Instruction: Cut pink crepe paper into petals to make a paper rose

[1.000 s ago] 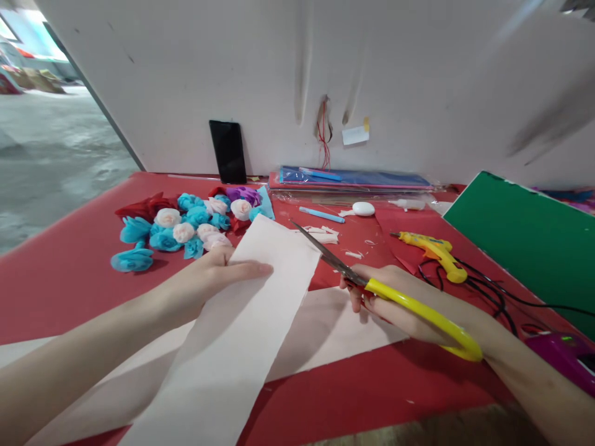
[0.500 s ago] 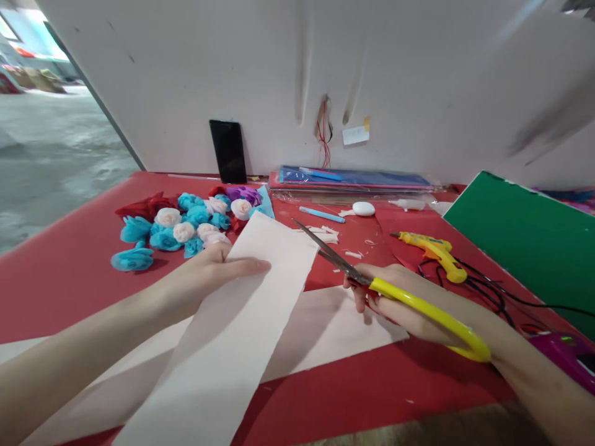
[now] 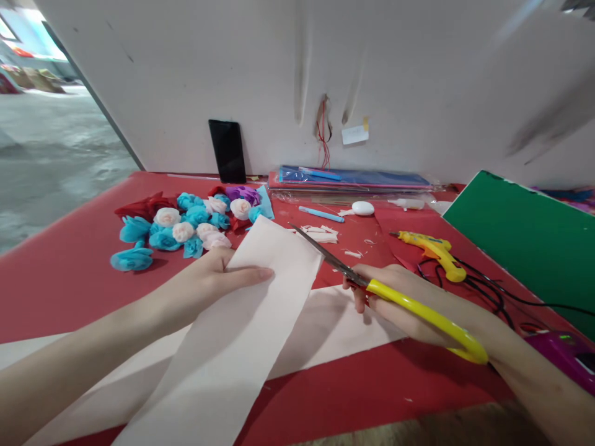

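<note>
Now, with the cut about to meet the paper, hold the paper strip (image 3: 246,334) taut and level so its edge feeds squarely to the blades. Turn the paper rather than the tool, and keep your thumb well back from the cutting line.

Your left hand (image 3: 218,279) pinches the strip near its far end: the thumb lies flat on top and the fingers are tucked beneath, out of sight. The strip slants up from the near edge of the tabletop (image 3: 69,272), raised over a larger pale sheet (image 3: 334,322) that lies flat below it.

Your right hand (image 3: 400,303) is wrapped around the yellow loops of the scissors (image 3: 372,286). The blades are almost together and point toward the far edge, running past the strip's far right corner; whether they touch it, I cannot tell.

Paper flowers (image 3: 186,226) are heaped toward the far left corner, just beyond your left hand. A glue gun (image 3: 434,251) lies to the right.
</note>
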